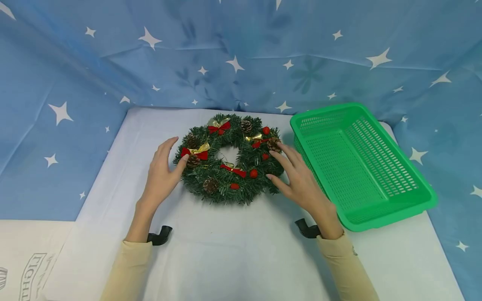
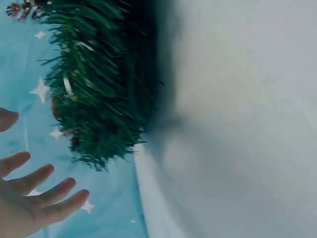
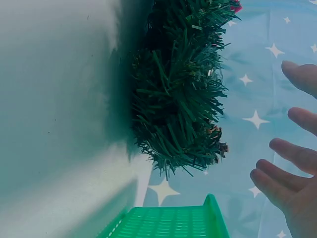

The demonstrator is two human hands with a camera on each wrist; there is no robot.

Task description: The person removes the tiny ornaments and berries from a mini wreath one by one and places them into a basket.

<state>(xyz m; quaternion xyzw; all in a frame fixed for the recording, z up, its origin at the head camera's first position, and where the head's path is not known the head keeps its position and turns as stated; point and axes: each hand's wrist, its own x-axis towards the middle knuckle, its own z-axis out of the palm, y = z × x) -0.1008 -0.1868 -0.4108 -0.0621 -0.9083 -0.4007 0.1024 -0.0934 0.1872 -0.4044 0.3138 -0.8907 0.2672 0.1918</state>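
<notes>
Wreath [image 1: 220,177] of green needles, lying on white cloth [image 1: 226,251] between both hands, with a hole at its centre. Trimmed with red and gold bows [image 1: 195,154], brown pine cones [image 1: 210,185] and red ornaments [image 1: 253,173]. Just beside the wreath's left edge, the left hand [image 1: 163,169], fingers spread and gently curved, thumb apart; in the left wrist view, a gap between fingertips and needles. To the wreath's right, the right hand [image 1: 301,179], fingers likewise spread, thumb below; overlapping a pine cone in the head view, yet apart from the greenery in the right wrist view. Right of the wreath, beyond the right hand, a green perforated basket [image 1: 344,167]. Nearer than the wreath, pale yellow sleeves [image 1: 126,269] and, at each wrist, a curved black piece [image 1: 161,235]. Behind the wreath, a blue backdrop [image 1: 256,33] patterned with white stars. Far left and nearer than the wreath, cream material with printed lettering [image 1: 30,259].
</notes>
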